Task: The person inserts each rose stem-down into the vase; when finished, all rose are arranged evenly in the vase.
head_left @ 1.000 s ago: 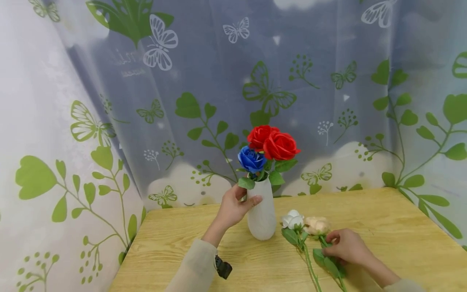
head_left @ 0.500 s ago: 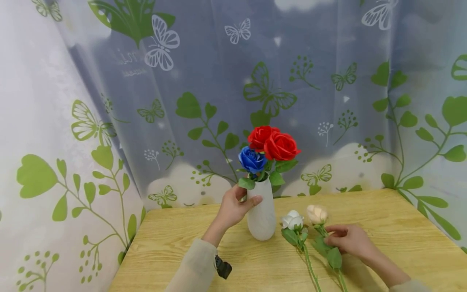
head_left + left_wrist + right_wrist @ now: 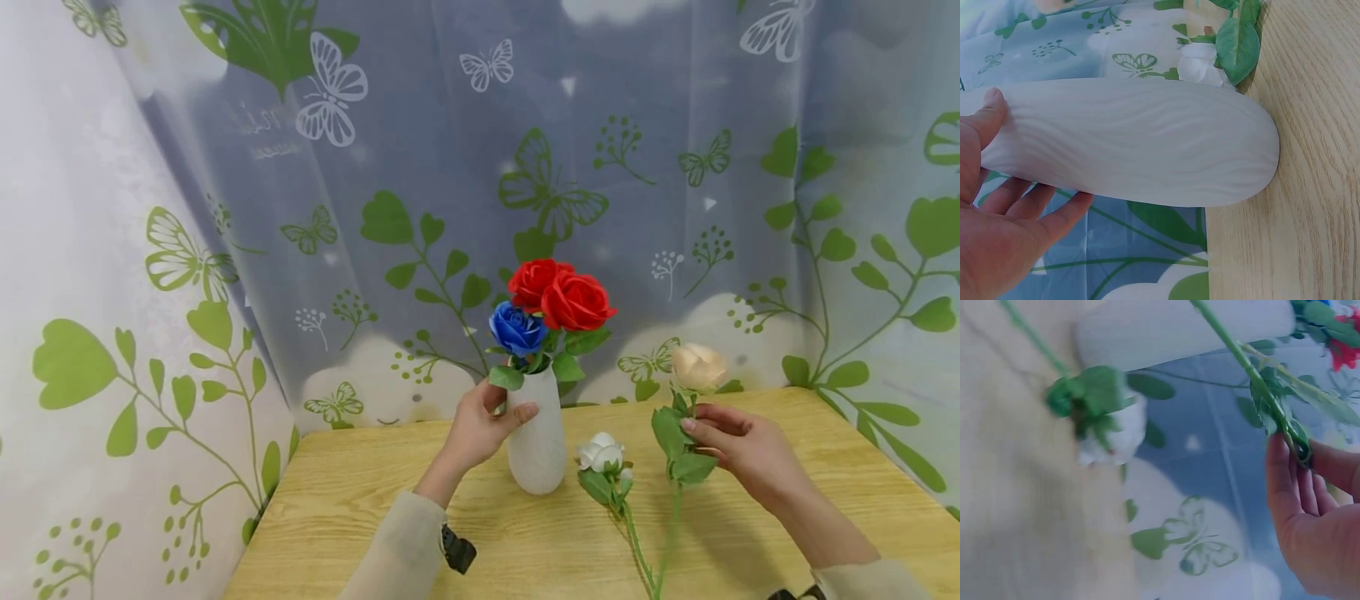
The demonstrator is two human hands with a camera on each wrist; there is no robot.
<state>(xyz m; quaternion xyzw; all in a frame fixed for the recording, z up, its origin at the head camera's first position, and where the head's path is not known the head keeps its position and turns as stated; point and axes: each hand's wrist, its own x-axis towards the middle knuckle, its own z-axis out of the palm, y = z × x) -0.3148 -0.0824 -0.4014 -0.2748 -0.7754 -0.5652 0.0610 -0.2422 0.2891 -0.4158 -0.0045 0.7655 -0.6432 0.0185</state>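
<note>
A white vase (image 3: 538,442) with a rippled surface stands upright on the table, holding two red roses (image 3: 577,301) and a blue rose (image 3: 517,328). My left hand (image 3: 480,423) grips the vase near its neck, thumb in front; the left wrist view shows the fingers around the vase's side (image 3: 1141,144). My right hand (image 3: 750,450) pinches the stem of a peach rose (image 3: 697,367), bloom up, right of the vase. In the right wrist view the thumb and fingers meet on its green stem (image 3: 1235,347). A white rose (image 3: 602,452) lies on the table between vase and right hand.
The wooden table (image 3: 352,483) ends at a curtain (image 3: 420,125) printed with leaves and butterflies, which hangs close behind and at both sides. The white rose's stem (image 3: 637,546) runs toward the near edge.
My right hand has lifted the peach rose off the table, up and to the right, and its bloom now points upward. The left hand and vase have stayed in place.
</note>
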